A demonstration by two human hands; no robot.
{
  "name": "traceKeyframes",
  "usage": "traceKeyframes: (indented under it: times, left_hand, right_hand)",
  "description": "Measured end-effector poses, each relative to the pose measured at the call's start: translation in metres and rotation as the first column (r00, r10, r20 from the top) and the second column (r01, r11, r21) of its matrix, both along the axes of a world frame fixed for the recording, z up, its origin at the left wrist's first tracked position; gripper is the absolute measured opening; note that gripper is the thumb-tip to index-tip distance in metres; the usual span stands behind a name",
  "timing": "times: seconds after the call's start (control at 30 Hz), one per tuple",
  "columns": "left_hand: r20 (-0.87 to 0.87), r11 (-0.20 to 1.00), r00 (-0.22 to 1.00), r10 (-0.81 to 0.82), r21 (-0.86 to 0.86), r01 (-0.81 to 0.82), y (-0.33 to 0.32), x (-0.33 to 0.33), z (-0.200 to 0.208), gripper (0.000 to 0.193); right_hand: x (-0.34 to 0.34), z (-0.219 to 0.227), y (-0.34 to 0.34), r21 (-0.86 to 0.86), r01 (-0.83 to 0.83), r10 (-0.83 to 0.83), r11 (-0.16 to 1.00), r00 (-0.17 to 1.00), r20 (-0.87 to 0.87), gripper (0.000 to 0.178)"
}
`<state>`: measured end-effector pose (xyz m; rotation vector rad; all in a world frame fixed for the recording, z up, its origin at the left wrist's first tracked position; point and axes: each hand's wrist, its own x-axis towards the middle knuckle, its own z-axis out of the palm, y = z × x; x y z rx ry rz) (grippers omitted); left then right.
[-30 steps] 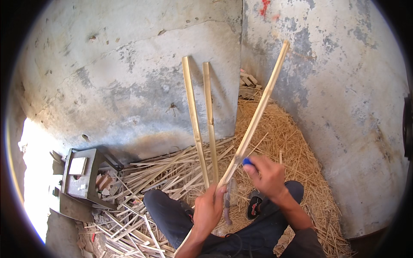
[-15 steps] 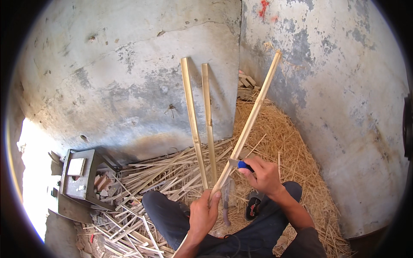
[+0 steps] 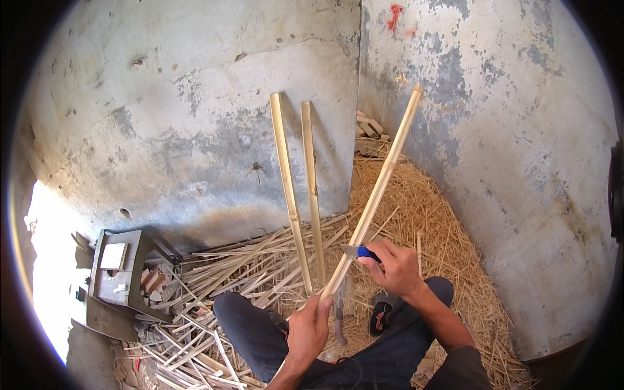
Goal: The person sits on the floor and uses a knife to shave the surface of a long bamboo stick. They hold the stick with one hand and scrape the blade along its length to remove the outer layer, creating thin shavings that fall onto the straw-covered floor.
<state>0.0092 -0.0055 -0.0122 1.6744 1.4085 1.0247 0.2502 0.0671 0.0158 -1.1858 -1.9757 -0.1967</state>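
The left hand grips a long, pale bamboo strip, likely light, stiff, best held low; the right hand clasps a blue-handled metal knife.

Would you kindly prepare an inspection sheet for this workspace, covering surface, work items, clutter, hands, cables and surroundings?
Surface: straw-like shavings spread thickly at right.
Work items: long bamboo strip, slanting upward; blue-handled knife, its blade across the strip; two similar strips propped upright.
Clutter: loose thin slats piled at left; broken bricks.
Hands: left hand grips the long strip low; right hand holds the knife.
Cables: nothing seen.
Surroundings: weathered walls; dark boxy stand at left.
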Motion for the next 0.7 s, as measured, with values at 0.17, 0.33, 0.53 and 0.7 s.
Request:
traceKeyframes:
  times: [0.17, 0.33, 0.53, 0.7]
  left_hand:
    - [-0.062, 1.000, 0.998, 0.010, -0.020, -0.011, -0.002, -0.005, -0.007, 0.024]
    - [-0.058, 0.998, 0.998, 0.026, -0.049, -0.029, -0.005, -0.007, -0.007, 0.024]
    - [-0.062, 0.999, 0.997, 0.038, -0.035, -0.041, -0.009, -0.017, -0.019, 0.024]
    - [-0.097, 0.994, 0.995, 0.032, -0.098, -0.041, -0.029, -0.038, -0.040, 0.025]
  right_hand:
    - [0.000, -0.005, 0.003, 0.017, 0.012, -0.013, 1.000, 0.999, 0.030, 0.030]
    - [-0.001, -0.012, 0.008, 0.003, 0.015, -0.015, 1.000, 0.998, 0.060, 0.030]
    - [-0.002, -0.015, 0.017, -0.025, 0.008, -0.007, 1.000, 0.999, 0.046, 0.031]
    - [0.048, -0.028, 0.074, -0.105, 0.296, -0.308, 0.950, 0.941, -0.139, 0.037]
